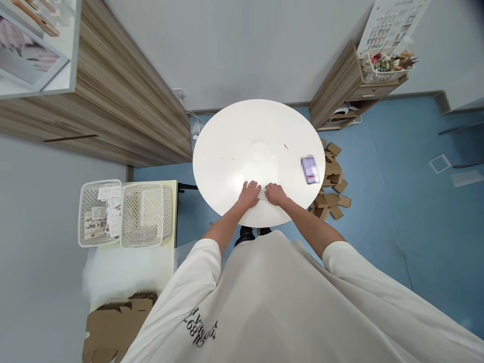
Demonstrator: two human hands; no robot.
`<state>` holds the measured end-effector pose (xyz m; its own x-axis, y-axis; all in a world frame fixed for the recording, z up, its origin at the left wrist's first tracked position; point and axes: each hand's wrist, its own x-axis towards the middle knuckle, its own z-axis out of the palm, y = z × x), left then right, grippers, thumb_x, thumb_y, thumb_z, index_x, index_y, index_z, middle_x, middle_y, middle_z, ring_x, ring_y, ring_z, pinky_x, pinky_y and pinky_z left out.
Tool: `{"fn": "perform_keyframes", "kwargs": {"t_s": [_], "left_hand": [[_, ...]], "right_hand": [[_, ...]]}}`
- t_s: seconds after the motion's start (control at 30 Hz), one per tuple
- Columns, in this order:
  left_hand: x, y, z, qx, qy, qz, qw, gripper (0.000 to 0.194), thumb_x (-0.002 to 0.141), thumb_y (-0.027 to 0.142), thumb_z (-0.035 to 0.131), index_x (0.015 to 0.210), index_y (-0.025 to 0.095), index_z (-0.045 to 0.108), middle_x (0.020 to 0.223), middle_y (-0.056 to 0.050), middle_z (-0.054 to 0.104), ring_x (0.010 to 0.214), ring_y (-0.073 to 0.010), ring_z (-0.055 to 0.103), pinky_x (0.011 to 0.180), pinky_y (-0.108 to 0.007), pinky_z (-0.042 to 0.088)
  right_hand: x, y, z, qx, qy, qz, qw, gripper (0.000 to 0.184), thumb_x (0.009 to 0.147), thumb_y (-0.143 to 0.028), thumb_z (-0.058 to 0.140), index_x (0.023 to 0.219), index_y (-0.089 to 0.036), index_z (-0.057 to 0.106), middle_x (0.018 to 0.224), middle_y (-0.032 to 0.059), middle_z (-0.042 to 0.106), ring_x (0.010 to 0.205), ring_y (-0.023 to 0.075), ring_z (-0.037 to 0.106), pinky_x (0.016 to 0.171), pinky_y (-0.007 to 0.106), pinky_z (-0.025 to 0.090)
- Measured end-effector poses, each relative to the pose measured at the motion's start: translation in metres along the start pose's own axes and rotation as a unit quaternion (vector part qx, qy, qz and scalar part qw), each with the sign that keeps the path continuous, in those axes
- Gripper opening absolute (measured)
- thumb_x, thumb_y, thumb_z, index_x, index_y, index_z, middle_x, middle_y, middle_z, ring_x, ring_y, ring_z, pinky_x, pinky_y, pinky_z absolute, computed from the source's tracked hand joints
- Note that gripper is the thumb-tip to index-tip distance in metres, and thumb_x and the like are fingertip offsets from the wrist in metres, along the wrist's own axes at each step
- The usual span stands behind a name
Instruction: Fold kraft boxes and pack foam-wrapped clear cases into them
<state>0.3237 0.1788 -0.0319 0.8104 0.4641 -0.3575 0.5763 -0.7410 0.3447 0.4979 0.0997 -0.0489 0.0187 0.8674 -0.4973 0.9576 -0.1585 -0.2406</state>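
My left hand [249, 194] and my right hand [275, 194] rest near the front edge of a round white table [234, 131], a short gap apart. Between them lies a small, flat white piece [262, 194] that hardly stands out from the tabletop; its kind cannot be made out. The fingers of each hand bend over one side of it. A phone-like purple item [310, 169], blurred by pixels, lies on the right of the table. A small dark sliver [286, 146] is farther back.
Flattened brown boxes [333, 176] are heaped on the floor right of the table. Two white baskets [164, 212] stand on a side table at left, above stacked cardboard [117, 327]. Wooden cabinets [136, 101] flank the back wall; one bears a flower basket [389, 75].
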Motion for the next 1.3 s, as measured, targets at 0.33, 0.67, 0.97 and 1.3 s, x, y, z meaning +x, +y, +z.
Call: {"fn": "perform_keyframes", "kwargs": {"t_s": [0.33,0.67,0.97,1.3], "left_hand": [[0.008,-0.002,0.03,0.023,-0.017,-0.033,0.999,0.086,0.082,0.019,0.061,0.159,0.022,0.024,0.163,-0.016,0.032,0.154,-0.0348,0.019,0.125,-0.059,0.007],[0.006,-0.003,0.025,-0.005,-0.029,-0.036,0.999,0.089,0.083,0.027,0.063,0.162,0.026,0.023,0.166,-0.014,0.028,0.155,-0.0379,0.017,0.123,-0.061,0.009],[-0.013,0.006,0.028,-0.002,-0.028,-0.035,0.999,0.084,0.086,0.039,0.062,0.161,0.026,0.026,0.163,-0.015,0.033,0.152,-0.0386,0.025,0.124,-0.059,0.01],[-0.045,0.018,0.021,-0.013,-0.044,-0.037,0.998,0.05,0.095,0.051,0.048,0.139,0.028,0.055,0.142,-0.009,0.056,0.139,-0.0307,0.044,0.124,-0.053,0.013]], "right_hand": [[-0.014,0.002,0.015,0.003,0.047,0.026,0.999,0.059,0.1,-0.036,0.041,0.154,-0.013,0.037,0.161,0.0188,0.034,0.145,0.0338,0.032,0.117,0.05,0.02],[-0.023,-0.002,0.022,-0.021,0.024,-0.009,0.999,0.079,0.092,-0.046,0.055,0.16,-0.017,0.028,0.167,0.0177,0.024,0.154,0.0357,0.018,0.121,0.055,0.012],[-0.029,-0.013,0.029,-0.034,0.031,-0.008,0.999,0.071,0.088,-0.026,0.056,0.155,-0.013,0.036,0.163,0.0199,0.03,0.151,0.0342,0.024,0.121,0.054,0.012],[-0.039,-0.003,0.013,-0.012,-0.027,-0.088,0.996,0.052,0.089,-0.032,0.056,0.14,-0.021,0.058,0.146,0.0148,0.055,0.14,0.0339,0.042,0.117,0.053,0.022]]}}
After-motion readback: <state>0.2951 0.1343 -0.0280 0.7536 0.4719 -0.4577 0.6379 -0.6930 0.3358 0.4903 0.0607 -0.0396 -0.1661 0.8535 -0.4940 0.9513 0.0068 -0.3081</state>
